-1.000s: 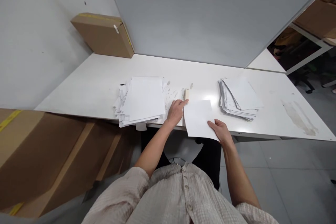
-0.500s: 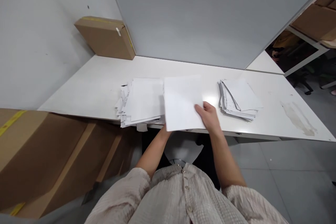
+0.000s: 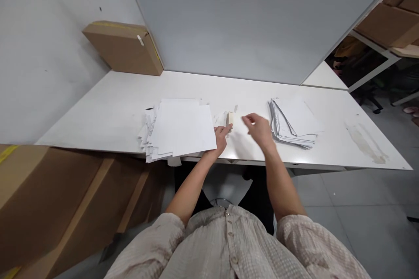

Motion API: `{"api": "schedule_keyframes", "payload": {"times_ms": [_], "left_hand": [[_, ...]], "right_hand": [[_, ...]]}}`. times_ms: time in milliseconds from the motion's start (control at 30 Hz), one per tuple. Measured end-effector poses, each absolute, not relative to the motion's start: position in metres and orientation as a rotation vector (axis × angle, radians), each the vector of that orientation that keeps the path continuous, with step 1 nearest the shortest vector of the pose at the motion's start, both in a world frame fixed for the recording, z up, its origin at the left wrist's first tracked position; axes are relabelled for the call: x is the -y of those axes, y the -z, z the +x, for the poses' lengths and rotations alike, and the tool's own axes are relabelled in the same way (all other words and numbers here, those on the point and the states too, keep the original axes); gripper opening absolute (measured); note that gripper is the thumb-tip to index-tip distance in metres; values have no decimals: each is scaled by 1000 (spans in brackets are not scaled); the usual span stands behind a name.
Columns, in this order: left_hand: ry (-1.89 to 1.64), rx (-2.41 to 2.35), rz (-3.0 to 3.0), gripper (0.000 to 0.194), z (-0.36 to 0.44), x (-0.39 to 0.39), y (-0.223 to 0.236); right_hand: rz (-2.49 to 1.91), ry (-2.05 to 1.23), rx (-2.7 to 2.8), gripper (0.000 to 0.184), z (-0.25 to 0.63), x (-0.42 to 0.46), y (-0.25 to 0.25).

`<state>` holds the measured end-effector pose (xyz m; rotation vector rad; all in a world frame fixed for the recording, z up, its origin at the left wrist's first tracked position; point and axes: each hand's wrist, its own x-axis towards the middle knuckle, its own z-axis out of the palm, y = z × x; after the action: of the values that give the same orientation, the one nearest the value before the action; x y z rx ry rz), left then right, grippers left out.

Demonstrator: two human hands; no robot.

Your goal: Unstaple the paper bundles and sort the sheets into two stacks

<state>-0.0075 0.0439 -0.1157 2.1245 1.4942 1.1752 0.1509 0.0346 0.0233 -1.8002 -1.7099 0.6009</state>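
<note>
From my end, the newest change is that 1 sheet (image 3: 196, 133) has come out of the right hand (image 3: 258, 131) and lies on the left stack (image 3: 157, 135), askew, its near right corner lapping over part of the left hand (image 3: 220, 139). To my mind that finishes the handling of this sheet, bar squaring it up, and frees the right hand for other work. I see no paper in the right hand: its fingers are curled and a little blurred, apparently above the desk (image 3: 330, 115), between the block (image 3: 230, 118) and the right stack (image 3: 296, 122). I can't tell whether the fingertips meet. The left fingertips are at the near end of the block; whether they grip it or merely rest there, I can't make out. Against the frame 0.5 s ago, the sheet was upright in front of me in the right hand, between the 2 stacks, hiding the block and the left fingers; now both show again. The right stack looks unchanged, its pages fanned toward its left edge.
</note>
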Motion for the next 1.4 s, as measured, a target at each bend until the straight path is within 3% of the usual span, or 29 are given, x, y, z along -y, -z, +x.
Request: {"api": "schedule_keyframes", "payload": {"times_ms": [100, 167, 267, 333, 467, 633, 1000, 1200, 1300, 1400], "left_hand": [[-1292, -1446, 2092, 44, -6, -45, 114], [-1378, -1369, 1988, 41, -6, -43, 106], [-1469, -1274, 1659, 41, -12, -36, 90], [-1538, -1219, 1351, 53, -18, -32, 81], [-1651, -1110, 853, 82, -26, -32, 71], [-1602, -1100, 744, 93, -28, -37, 67], [-1521, -1208, 1327, 71, -11, -25, 77], [-1498, -1240, 1415, 59, -11, -21, 74], [-1507, -1190, 1378, 52, -10, -19, 73], [-1462, -1034, 1219, 61, -4, -16, 70]], "right_hand": [[-2132, -107, 1481, 32, 229, -51, -15], [-2274, 57, 1441, 42, 272, -63, -5], [-2397, -28, 1477, 59, 309, -73, 12], [-2429, -113, 1473, 61, 317, -75, 20], [-2451, -116, 1408, 52, 316, -76, 29], [-2489, -95, 1376, 45, 312, -78, 29], [-2610, 130, 1862, 34, 298, -70, 22], [-2567, -56, 1736, 39, 307, -63, 8], [-2336, -7, 1710, 38, 294, -39, -8], [-1890, -155, 1691, 35, 262, -2, -25]]}}
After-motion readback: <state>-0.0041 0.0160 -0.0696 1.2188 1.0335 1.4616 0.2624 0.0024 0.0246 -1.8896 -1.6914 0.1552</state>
